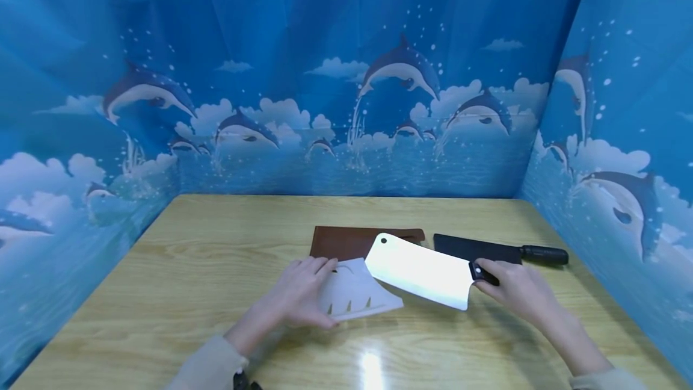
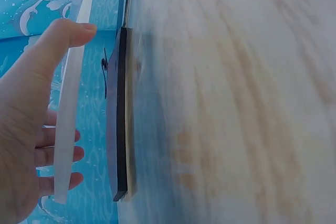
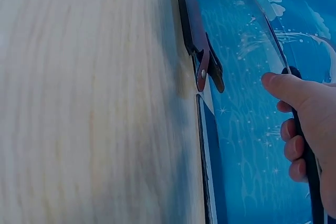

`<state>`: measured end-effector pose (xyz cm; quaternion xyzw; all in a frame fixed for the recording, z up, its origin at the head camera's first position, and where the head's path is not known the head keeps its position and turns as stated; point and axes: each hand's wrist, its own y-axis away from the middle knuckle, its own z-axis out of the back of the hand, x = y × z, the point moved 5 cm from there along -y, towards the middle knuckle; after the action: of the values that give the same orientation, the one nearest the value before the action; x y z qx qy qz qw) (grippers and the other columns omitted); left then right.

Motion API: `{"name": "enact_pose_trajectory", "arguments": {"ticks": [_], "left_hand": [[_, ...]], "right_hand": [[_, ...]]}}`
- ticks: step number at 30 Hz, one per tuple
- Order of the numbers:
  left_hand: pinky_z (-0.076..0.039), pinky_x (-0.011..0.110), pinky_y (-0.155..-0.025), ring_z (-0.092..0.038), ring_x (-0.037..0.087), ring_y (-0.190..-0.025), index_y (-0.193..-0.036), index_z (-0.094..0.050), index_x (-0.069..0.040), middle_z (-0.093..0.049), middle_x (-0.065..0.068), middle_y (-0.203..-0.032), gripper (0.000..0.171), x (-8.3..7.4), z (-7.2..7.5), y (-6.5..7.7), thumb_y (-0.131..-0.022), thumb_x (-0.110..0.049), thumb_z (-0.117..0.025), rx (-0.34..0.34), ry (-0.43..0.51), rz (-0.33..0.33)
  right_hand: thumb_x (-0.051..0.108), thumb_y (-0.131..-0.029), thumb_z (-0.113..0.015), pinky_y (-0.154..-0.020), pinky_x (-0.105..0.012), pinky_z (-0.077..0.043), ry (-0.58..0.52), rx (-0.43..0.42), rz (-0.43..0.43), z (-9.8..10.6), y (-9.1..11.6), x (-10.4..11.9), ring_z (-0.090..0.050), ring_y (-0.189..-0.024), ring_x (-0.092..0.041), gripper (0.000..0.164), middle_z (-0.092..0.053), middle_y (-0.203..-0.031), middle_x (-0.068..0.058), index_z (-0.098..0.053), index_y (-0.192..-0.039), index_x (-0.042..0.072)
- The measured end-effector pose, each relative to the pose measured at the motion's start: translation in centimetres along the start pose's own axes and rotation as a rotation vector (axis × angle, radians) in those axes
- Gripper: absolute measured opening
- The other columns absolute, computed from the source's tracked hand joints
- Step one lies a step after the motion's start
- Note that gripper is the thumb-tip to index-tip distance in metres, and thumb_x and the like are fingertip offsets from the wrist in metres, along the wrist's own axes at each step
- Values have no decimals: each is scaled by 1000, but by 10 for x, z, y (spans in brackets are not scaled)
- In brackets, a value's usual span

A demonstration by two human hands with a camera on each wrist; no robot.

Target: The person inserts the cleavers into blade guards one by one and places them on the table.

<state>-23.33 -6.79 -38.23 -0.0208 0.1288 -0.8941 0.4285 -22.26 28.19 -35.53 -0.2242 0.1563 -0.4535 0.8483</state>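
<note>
Cleaver (image 1: pixel 417 272): shiny metal, lower middle of the frame; right hand (image 1: pixel 517 290) gripped its handle (image 1: pixel 483 274).
White cover (image 1: pixel 352 292): thin, notched; left hand (image 1: pixel 304 294) held it.
Brown cover (image 1: pixel 342 242): lay on the wooden tabletop (image 1: pixel 162 281), partly behind the cleaver.

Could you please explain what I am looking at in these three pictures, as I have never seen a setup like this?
Gladly. There is no machine here: a person works with two bare hands. The widest picture comes from a camera on the head, looking forward and down. The other two come from cameras on the left and right wrists, so the table appears turned on its side.

The left hand holds a slotted white piece. The right hand grips a broad, bright cleaver by its black handle. Both things are above the tabletop. Behind them lie a flat brown case and, to its right, a dark-looking knife. A dolphin-print backdrop surrounds the table.
</note>
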Motion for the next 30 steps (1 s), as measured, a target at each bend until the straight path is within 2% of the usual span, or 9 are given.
{"name": "enact_pose_trajectory", "arguments": {"ticks": [12,19,26,30], "left_hand": [[-43,46,-87,-50,23,-107,-134,-45,-3,-54,8,-120,106,7,-3,4,-53,-66,-71,2,0,-10],[-45,46,-85,-51,21,-105,-133,-46,-5,-54,6,-118,106,6,0,10,-50,-64,-73,-6,-33,-85],[-45,44,-87,-50,20,-106,-135,-45,-5,-53,6,-120,108,1,9,13,-50,-66,-73,3,-70,-153],[-44,45,-88,-50,21,-107,-135,-45,-5,-53,6,-121,108,0,12,13,-50,-65,-74,22,-51,-168]], "right_hand": [[16,-62,-82,-47,-26,-46,-36,12,83,-4,5,4,-62,-60,-16,37,-67,-75,-5,-70,-95,3],[23,-69,-80,-46,-22,-46,-114,-17,170,0,9,8,-63,-59,-14,33,-68,-78,-6,-70,-94,5],[37,-81,-69,-48,-21,-46,-181,-49,265,6,7,9,-61,-59,-8,36,-69,-80,-6,-70,-93,3],[36,-81,-70,-50,-19,-46,-209,-63,304,9,4,10,-61,-59,-6,36,-69,-78,-6,-70,-92,2]]}}
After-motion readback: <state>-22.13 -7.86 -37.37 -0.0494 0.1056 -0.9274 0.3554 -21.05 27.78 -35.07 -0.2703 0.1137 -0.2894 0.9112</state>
